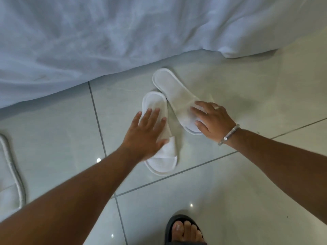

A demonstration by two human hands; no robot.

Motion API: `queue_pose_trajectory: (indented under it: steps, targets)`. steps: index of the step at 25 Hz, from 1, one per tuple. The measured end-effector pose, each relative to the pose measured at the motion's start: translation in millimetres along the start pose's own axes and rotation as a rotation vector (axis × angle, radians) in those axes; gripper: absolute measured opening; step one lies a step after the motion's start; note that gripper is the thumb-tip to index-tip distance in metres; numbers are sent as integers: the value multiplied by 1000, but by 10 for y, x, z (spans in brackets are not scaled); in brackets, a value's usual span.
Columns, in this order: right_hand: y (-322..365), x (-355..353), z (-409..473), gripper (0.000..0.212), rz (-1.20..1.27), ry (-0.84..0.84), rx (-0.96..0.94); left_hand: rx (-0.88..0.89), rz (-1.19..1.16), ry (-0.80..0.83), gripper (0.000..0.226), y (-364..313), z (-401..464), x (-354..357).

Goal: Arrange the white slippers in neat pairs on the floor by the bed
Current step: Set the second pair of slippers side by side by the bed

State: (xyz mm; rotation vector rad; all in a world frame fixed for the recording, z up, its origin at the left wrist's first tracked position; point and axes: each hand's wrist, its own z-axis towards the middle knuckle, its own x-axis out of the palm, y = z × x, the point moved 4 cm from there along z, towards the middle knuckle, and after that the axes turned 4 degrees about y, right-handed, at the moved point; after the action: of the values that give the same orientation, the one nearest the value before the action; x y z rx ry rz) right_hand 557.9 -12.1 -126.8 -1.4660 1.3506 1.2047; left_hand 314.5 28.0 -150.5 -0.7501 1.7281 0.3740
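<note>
Two white slippers lie on the pale tiled floor beside the bed. The nearer slipper point(159, 131) points its toe band toward me; my left hand point(145, 131) rests flat on it with fingers spread. The farther slipper point(173, 91) lies at an angle, its heel toward the bed and overlapping the first slipper's heel. My right hand point(212, 121), with a ring and a silver bracelet, grips its toe end with curled fingers. Another white slipper point(8, 170) lies at the far left edge, partly cut off.
The bed's white sheet point(106, 41) hangs down to the floor across the top of the view. My foot in a dark sandal point(184, 230) stands at the bottom. Glossy floor tiles point(247, 183) stretch to the right.
</note>
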Motion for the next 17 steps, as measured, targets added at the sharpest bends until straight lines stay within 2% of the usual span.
queue_pose_trajectory:
  steps: [4, 7, 11, 14, 17]
  targets:
    - [59, 140, 192, 57, 0, 111, -15, -114, -103, 58, 86, -330, -157, 186]
    - [-179, 209, -84, 52, -34, 73, 95, -197, -142, 18, 84, -378, 7, 164]
    - [-561, 341, -637, 50, -71, 12, 213, -301, -170, 56, 84, -586, 439, 81]
    - [-587, 404, -703, 53, -64, 24, 236, -259, -221, 51, 92, -730, 691, -23]
    - [-534, 375, -663, 53, -32, 31, 233, -86, -219, 75, 105, -830, 706, -73]
